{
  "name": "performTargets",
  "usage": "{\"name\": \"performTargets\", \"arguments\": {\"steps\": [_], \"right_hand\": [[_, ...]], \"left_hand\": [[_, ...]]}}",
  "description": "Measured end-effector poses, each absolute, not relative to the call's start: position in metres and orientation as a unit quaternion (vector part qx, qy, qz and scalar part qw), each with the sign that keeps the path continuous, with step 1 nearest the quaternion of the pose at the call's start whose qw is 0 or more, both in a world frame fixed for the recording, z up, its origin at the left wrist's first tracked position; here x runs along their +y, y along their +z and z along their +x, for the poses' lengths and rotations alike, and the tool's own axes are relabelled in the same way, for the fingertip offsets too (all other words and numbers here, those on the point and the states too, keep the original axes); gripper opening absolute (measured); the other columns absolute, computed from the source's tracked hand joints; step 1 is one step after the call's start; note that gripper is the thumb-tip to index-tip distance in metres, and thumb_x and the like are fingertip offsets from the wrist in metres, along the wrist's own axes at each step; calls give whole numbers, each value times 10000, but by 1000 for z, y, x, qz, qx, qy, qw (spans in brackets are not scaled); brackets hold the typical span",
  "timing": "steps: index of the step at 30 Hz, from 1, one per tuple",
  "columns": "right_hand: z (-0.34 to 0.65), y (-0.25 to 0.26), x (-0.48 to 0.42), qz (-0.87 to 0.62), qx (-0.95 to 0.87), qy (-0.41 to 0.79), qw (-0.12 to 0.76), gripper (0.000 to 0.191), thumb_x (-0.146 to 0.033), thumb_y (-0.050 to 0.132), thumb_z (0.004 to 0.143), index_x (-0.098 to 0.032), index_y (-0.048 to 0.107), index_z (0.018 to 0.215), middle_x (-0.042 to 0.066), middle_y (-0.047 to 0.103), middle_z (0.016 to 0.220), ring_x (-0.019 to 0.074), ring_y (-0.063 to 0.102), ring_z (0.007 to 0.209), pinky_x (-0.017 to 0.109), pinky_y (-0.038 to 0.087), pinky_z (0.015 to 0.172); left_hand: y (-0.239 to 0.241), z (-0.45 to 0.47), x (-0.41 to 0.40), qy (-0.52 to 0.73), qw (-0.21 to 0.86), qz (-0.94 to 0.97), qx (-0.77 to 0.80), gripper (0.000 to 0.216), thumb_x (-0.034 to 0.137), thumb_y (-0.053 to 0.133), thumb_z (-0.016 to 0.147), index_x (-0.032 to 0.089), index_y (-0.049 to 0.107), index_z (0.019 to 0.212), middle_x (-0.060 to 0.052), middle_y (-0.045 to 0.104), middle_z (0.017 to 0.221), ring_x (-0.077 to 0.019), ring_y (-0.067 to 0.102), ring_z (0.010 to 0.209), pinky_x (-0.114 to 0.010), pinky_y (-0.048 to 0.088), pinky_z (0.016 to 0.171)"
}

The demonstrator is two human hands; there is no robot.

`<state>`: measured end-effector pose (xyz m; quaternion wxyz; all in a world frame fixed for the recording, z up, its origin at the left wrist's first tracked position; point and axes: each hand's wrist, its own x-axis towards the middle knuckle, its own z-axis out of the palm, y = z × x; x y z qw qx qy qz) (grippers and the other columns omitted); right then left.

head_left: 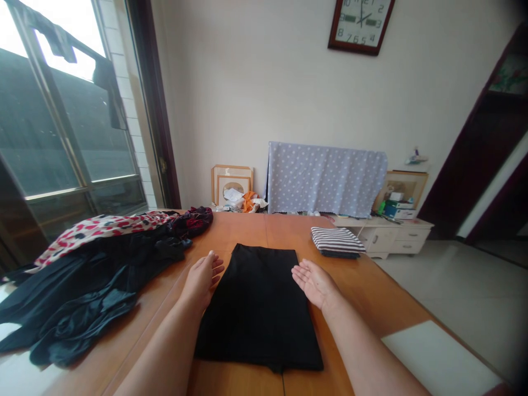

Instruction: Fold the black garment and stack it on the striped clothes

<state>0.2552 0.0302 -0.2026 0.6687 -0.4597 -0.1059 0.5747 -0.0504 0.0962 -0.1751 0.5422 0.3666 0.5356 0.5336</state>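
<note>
A folded black garment [258, 308] lies flat on the orange-brown wooden table [247, 228] in front of me. My left hand [202, 278] rests at its left edge, fingers stretched out and together, holding nothing. At the cloth's right edge is my right hand [313, 280], palm turned up and inward, fingers open and empty. Both forearms reach in from the bottom of the view.
A heap of dark clothes [91, 291] with a red-and-white patterned piece [99, 225] covers the table's left side. A folded striped garment [336, 240] sits at the far right. A white sheet [437, 357] lies at the near right corner. Beyond are a low cabinet [396, 234] and window.
</note>
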Motion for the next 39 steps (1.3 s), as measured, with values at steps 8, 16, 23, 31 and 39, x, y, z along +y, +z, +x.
{"name": "performTargets", "arguments": {"steps": [8,16,23,31,39], "right_hand": [[256,-200,28,-460,-110,579,665,234,-300,617,890,-165,594,1080,145,651,1149,202,654,1093,330,547,970],[256,-200,29,-464,-111,579,661,234,-304,602,904,-159,592,1087,140,662,1127,195,670,1056,318,565,932],[256,-199,28,-465,-113,577,662,215,-298,598,908,-154,595,1069,130,680,1079,189,685,1011,306,586,876],[258,-198,27,-466,-118,573,664,189,-295,602,905,-154,594,1030,119,693,1031,181,692,973,298,591,846],[258,-193,23,-468,-131,572,661,118,-264,589,912,-163,601,971,103,715,962,177,703,931,301,592,838]], "left_hand": [[-175,-50,96,534,542,364,538,400,545,604,829,187,644,1003,-105,713,1076,-199,695,859,-272,453,633],[-172,-48,91,529,552,363,533,389,532,637,804,186,638,983,-93,706,1045,-179,680,818,-249,444,598],[-174,-49,92,530,553,368,526,381,513,677,775,189,636,972,-92,701,1051,-175,676,814,-240,445,577],[-173,-48,89,529,557,378,516,332,467,713,751,181,642,904,-84,703,989,-172,669,767,-242,448,570],[-175,-47,88,502,550,431,509,449,521,745,710,144,687,948,-126,722,984,-196,682,775,-256,449,602]]}}
